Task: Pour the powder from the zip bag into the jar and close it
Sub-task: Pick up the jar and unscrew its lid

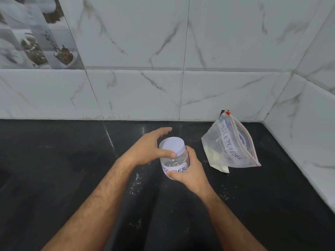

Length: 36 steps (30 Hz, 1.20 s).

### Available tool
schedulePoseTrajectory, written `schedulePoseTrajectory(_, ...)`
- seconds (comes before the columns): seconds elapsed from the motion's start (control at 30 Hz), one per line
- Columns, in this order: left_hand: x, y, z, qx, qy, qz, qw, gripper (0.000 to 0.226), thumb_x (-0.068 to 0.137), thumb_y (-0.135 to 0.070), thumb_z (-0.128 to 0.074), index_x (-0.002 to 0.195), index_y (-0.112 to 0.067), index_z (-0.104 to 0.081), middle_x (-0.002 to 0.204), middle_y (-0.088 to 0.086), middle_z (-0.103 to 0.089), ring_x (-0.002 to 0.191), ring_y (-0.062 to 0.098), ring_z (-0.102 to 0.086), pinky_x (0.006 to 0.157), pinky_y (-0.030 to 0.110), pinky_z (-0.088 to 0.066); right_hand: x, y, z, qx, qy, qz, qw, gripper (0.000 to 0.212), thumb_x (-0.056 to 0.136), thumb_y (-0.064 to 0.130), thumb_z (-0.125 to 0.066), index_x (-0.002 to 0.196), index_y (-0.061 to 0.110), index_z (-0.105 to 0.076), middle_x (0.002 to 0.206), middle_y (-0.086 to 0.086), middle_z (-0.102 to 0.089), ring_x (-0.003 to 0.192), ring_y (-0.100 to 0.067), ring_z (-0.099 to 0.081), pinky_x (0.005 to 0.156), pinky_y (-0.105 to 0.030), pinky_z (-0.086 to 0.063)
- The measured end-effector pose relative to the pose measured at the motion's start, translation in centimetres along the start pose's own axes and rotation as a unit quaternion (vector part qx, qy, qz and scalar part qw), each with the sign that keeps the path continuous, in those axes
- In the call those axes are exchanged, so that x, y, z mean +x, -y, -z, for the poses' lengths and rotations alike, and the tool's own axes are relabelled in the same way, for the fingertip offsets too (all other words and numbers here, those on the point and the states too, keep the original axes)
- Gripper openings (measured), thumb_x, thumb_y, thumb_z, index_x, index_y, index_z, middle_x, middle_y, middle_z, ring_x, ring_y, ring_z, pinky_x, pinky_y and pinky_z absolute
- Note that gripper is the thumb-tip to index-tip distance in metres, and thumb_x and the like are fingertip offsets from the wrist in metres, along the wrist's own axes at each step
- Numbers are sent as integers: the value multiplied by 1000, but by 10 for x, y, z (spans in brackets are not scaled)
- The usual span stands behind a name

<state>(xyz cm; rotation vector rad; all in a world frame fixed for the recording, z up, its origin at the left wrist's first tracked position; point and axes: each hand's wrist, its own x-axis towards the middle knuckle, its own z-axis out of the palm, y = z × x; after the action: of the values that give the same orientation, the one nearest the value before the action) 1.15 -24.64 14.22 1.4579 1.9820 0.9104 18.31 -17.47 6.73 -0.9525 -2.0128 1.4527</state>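
Observation:
A clear plastic jar [174,163] with a handwritten label stands on the black counter [72,169]. A white lid [173,146] sits on top of it. My left hand [150,148] curls around the lid, thumb on its front rim and fingers behind it. My right hand [188,171] wraps the jar's lower body from the right. The zip bag [231,144], clear and marked "MILK POWDER", leans against the wall to the right of the jar, its zip edge open. A little pale powder lies in its bottom corner.
Marble-look wall tiles [181,51] rise behind the counter and along the right side, forming a corner beyond the bag. Specks of spilled powder [136,180] dot the counter in front of the jar.

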Motion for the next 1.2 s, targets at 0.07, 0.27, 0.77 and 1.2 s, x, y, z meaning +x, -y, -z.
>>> schedulePoseTrajectory(0.07,2,-4,-4,-7,14,-10,1000,88,73,-38,-85,148,-35,-39,150,-12,-46,136,6,-44,110,30,-40,-2,1,-3,3,7,5,1000,84,62,22,-93,121,49,-39,114,32,-53,104,2,-60,73,-5,-49)
schedulePoseTrajectory(0.27,1,-7,-11,17,23,-30,999,76,79,-43,-79,145,-35,-44,145,-17,-51,129,3,-48,111,30,-40,-1,0,-4,5,4,17,1000,86,61,24,-93,121,52,-39,119,24,-58,107,-2,-62,80,-13,-54)
schedulePoseTrajectory(0.77,5,4,4,148,79,29,985,89,69,-49,-81,147,-34,-41,140,-12,-55,123,13,-54,103,34,-46,0,-12,-9,-23,5,12,1000,83,56,28,-93,115,55,-42,116,25,-60,104,2,-62,81,-18,-57)
schedulePoseTrajectory(1.2,2,60,-16,-369,-25,182,911,49,97,-53,-34,120,-20,-62,98,9,-71,81,17,-66,65,29,-48,0,-19,2,-39,-25,12,999,85,60,23,-94,121,43,-39,116,23,-56,106,-2,-60,87,-11,-49)
